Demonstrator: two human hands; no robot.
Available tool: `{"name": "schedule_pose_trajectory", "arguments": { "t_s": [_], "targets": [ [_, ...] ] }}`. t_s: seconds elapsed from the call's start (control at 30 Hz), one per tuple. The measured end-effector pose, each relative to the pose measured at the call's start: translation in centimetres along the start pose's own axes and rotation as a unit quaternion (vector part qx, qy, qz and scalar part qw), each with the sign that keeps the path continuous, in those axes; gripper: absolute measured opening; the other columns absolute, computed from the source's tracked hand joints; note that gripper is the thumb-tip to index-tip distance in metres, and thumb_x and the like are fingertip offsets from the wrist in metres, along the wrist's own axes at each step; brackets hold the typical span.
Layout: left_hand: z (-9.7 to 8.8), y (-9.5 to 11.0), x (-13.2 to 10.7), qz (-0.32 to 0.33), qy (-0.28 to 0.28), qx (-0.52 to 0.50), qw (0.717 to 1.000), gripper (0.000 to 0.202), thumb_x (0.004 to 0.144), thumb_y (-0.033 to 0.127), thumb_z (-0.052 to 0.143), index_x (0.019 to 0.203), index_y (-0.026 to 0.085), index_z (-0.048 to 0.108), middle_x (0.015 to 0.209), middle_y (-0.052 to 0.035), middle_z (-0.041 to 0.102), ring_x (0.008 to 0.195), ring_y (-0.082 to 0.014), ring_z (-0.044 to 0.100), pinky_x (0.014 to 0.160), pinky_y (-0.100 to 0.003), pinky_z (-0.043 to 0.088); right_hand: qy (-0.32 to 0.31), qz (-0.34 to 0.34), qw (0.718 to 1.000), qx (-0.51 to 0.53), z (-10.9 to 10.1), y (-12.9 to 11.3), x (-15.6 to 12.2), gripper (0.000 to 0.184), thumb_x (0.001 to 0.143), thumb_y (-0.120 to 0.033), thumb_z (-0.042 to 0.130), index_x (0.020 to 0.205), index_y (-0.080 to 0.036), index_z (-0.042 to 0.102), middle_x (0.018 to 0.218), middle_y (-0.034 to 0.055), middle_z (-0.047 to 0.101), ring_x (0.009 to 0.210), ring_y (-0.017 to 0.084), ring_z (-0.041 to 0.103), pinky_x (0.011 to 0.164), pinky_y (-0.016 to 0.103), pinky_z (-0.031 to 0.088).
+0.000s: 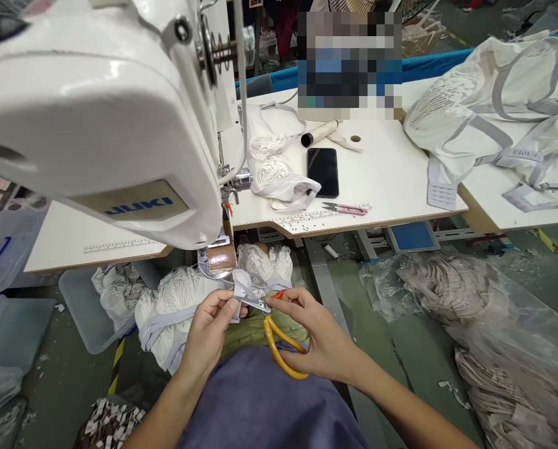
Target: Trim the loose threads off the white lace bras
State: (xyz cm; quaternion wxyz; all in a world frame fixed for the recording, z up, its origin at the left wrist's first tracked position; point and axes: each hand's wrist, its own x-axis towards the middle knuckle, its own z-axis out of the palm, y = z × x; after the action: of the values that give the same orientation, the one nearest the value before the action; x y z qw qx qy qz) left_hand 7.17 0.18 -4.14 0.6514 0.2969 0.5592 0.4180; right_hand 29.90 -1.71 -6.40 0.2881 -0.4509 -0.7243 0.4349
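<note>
My left hand (210,330) pinches the edge of a white and grey strap piece (240,285) between thumb and fingers. In my right hand (323,333) is a pair of scissors with yellow handles (270,340); their metal blades reach left across the strap piece to my left fingertips. A small red part (279,294) shows beside my right index finger; what it belongs to I cannot make out. White lace bras with grey trim (180,293) lie just beyond my hands, below the sewing machine's round arm bed (219,259).
The white sewing machine (101,125) fills the upper left. On the table (382,181) lie a black phone (323,173), pink thread snips (347,209), a roll (321,133) and a lace bra (279,162). More bras (494,112) are at right; bagged fabric stacks (461,290) and a plastic bin (94,324) stand lower.
</note>
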Motion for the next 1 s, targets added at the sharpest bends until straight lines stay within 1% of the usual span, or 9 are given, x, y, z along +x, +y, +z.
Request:
{"name": "schedule_pose_trajectory", "arguments": {
  "t_s": [0.13,0.27,0.4,0.47,0.63,0.77,0.87,1.0],
  "targets": [
    [-0.4,-0.6,0.2,0.022,-0.008,0.03,0.999,0.034,0.081,0.048,0.081,0.094,0.018,0.073,0.083,-0.0023,0.071,0.079,-0.0147,0.064,0.078,-0.025,0.05,0.01,0.009,1.0,0.011,0.0,0.1,0.3,0.078,0.066,-0.015,0.077,0.139,-0.03,0.057,0.117,0.0065,0.053,0.108,0.024,0.057,0.091,0.038,0.051],
    [-0.5,-1.0,0.2,0.062,-0.023,0.091,0.994,0.027,0.088,0.044,0.074,0.099,0.019,0.072,0.09,-0.0037,0.072,0.085,-0.017,0.066,0.083,-0.028,0.051,0.051,0.018,0.998,0.038,0.9,0.2,1.3,0.068,0.064,-0.014,0.076,0.129,-0.027,0.064,0.112,0.0058,0.054,0.103,0.023,0.058,0.089,0.037,0.051],
    [-0.2,-1.3,0.2,0.112,-0.028,0.143,0.983,0.02,0.093,0.039,0.068,0.1,0.02,0.07,0.092,-0.0035,0.072,0.09,-0.0183,0.067,0.085,-0.028,0.051,0.099,0.028,0.992,0.066,2.1,0.6,2.0,0.057,0.065,-0.017,0.076,0.121,-0.026,0.069,0.105,0.0051,0.052,0.095,0.022,0.058,0.083,0.036,0.05],
    [-0.1,-1.5,0.2,0.127,-0.028,0.141,0.981,0.018,0.094,0.038,0.067,0.1,0.021,0.07,0.093,-0.0031,0.071,0.09,-0.0178,0.066,0.085,-0.028,0.051,0.111,0.032,0.99,0.077,2.4,1.0,2.0,0.055,0.066,-0.018,0.076,0.121,-0.027,0.071,0.104,0.005,0.052,0.094,0.021,0.057,0.082,0.036,0.049],
    [0.1,-2.2,0.2,0.138,-0.016,0.124,0.982,0.017,0.095,0.036,0.066,0.099,0.021,0.07,0.093,-0.0029,0.07,0.089,-0.0173,0.065,0.086,-0.027,0.05,0.102,0.063,0.986,0.113,2.5,1.6,1.6,0.054,0.067,-0.018,0.074,0.119,-0.027,0.072,0.103,0.0055,0.053,0.092,0.021,0.055,0.073,0.032,0.046],
    [0.1,-2.6,0.3,0.147,-0.023,0.127,0.981,0.015,0.097,0.035,0.064,0.1,0.021,0.07,0.094,-0.0029,0.068,0.091,-0.0174,0.064,0.087,-0.028,0.049,0.106,0.074,0.983,0.13,2.8,1.3,1.9,0.054,0.066,-0.016,0.074,0.119,-0.028,0.073,0.103,0.005,0.053,0.093,0.021,0.055,0.074,0.032,0.046],
    [-0.2,-2.9,0.3,0.139,-0.038,0.11,0.983,0.015,0.098,0.034,0.063,0.104,0.022,0.07,0.099,-0.0038,0.067,0.095,-0.0184,0.063,0.089,-0.029,0.049,0.106,0.073,0.983,0.132,2.8,1.2,1.9,0.054,0.066,-0.016,0.072,0.119,-0.029,0.073,0.103,0.0047,0.052,0.094,0.021,0.054,0.074,0.032,0.045],
    [-0.6,-3.5,0.2,0.132,-0.036,0.083,0.987,0.013,0.097,0.033,0.064,0.101,0.022,0.069,0.1,-0.0033,0.066,0.094,-0.0184,0.063,0.091,-0.031,0.048,0.097,0.085,0.983,0.129,2.6,1.6,1.4,0.056,0.064,-0.014,0.071,0.117,-0.029,0.074,0.101,0.0048,0.053,0.09,0.021,0.054,0.072,0.032,0.044]
  ]
}}
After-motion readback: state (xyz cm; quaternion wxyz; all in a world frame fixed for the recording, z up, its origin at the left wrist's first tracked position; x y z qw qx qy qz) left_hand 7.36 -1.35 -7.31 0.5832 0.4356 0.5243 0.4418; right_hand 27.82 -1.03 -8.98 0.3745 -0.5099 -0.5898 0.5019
